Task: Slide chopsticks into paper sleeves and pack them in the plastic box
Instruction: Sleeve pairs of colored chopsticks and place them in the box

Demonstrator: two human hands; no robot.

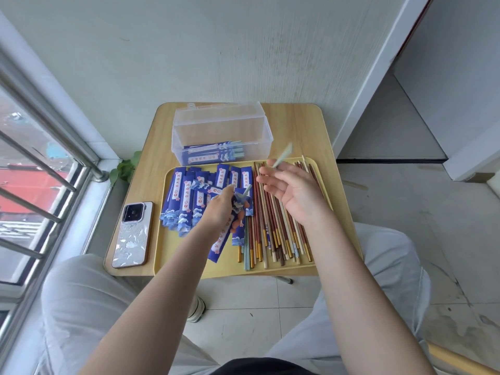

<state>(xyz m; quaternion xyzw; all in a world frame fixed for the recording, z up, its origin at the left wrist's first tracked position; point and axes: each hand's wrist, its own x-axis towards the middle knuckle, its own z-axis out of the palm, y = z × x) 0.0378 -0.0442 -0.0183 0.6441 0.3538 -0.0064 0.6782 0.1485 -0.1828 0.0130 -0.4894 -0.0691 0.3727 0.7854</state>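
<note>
One clear plastic box (221, 136) stands at the far side of the tabletop (295, 123), lid up, with a few sleeved pairs lying in its bottom (three, perhaps four; the wall blurs them). Just near of it sits one yellow tray (341, 234). On the tray's left half lies a heap of blue paper sleeves (186, 196), overlapping too much for a sure count, roughly a dozen. On its right half lie loose chopsticks (273, 234), red-brown, pale wood and light green, far too many and too crossed to count. The left hand (219, 209) grips one blue sleeve (238, 212) with a green chopstick tip poking from its far end; the fingers are hidden beneath. The right hand (292, 190), palm up and fingers loosely spread, pinches one light green chopstick (282, 155) at its fingertips, blurred by motion. One phone (134, 234) lies on the tabletop left of the tray
</note>
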